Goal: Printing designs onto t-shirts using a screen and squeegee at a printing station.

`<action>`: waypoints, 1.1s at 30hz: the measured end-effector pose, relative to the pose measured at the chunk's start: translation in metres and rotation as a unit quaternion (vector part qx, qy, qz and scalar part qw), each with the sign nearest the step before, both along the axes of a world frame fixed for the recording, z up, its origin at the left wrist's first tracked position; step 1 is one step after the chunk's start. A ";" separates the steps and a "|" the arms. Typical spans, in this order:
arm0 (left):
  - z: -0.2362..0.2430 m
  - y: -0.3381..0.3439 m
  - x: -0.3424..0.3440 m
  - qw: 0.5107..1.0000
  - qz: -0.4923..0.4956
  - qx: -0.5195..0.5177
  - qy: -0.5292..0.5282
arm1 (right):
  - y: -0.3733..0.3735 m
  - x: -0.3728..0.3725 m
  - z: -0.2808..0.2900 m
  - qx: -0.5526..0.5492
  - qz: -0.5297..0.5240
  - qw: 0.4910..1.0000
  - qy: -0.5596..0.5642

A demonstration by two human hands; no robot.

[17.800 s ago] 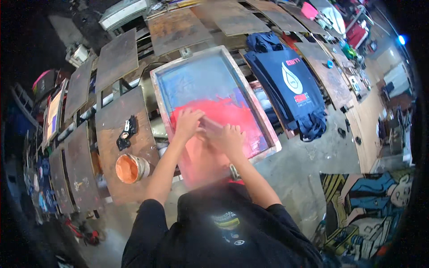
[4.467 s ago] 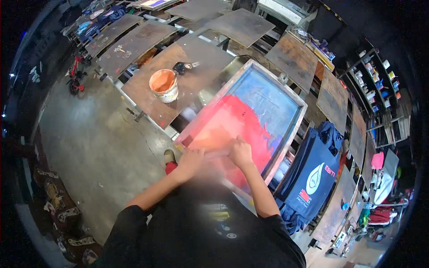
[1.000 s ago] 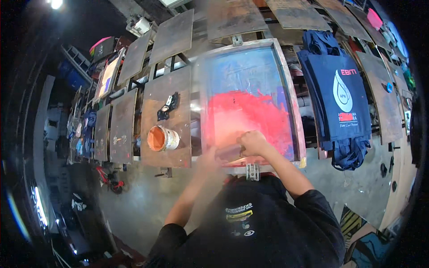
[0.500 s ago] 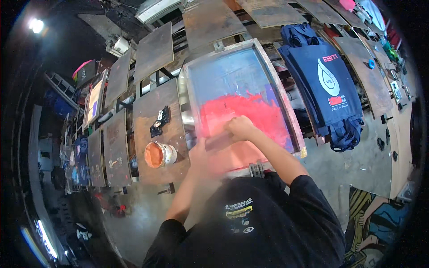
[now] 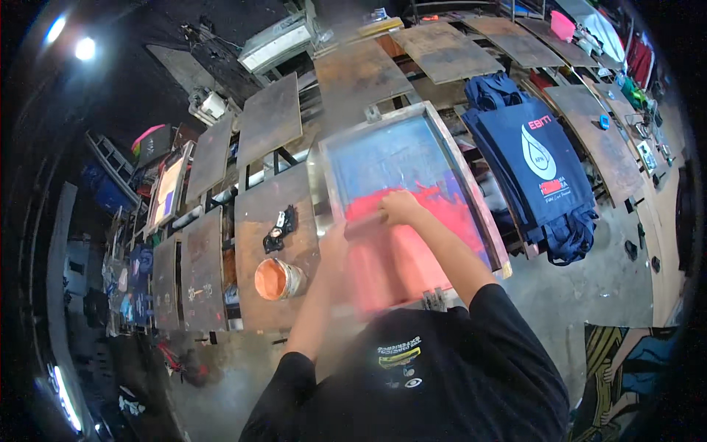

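Observation:
A metal-framed printing screen lies on the press in front of me, its mesh blue at the far end and covered with red ink nearer me. My right hand and my left hand both grip a squeegee that lies across the screen at the far edge of the red ink. My left hand is blurred. A navy bag with a white drop print lies on the pallet to the right.
An open tub of orange-red ink and a small dark tool sit on the wooden pallet to my left. More brown pallets fan out around the press. Grey concrete floor lies to the right.
Both hands and the squeegee have moved up the screen, away from me, from its near edge to the middle. The view has shifted with my head.

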State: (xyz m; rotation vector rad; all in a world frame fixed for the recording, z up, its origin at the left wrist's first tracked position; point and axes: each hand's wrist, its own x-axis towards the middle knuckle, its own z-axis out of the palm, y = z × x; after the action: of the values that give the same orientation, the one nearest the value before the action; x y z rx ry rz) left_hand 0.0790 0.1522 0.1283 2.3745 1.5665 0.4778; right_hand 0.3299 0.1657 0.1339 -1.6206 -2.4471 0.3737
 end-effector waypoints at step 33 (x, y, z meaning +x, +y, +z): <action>0.101 -0.189 0.002 0.983 0.000 -0.182 -0.016 | -0.188 -0.035 -0.016 -0.091 -0.017 0.994 -0.051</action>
State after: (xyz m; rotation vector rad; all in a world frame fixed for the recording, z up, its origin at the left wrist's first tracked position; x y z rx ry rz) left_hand 0.0810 -0.0365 0.2293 2.0780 1.4928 0.2045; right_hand 0.2954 -0.0224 0.1184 -1.7930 -2.5193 0.5366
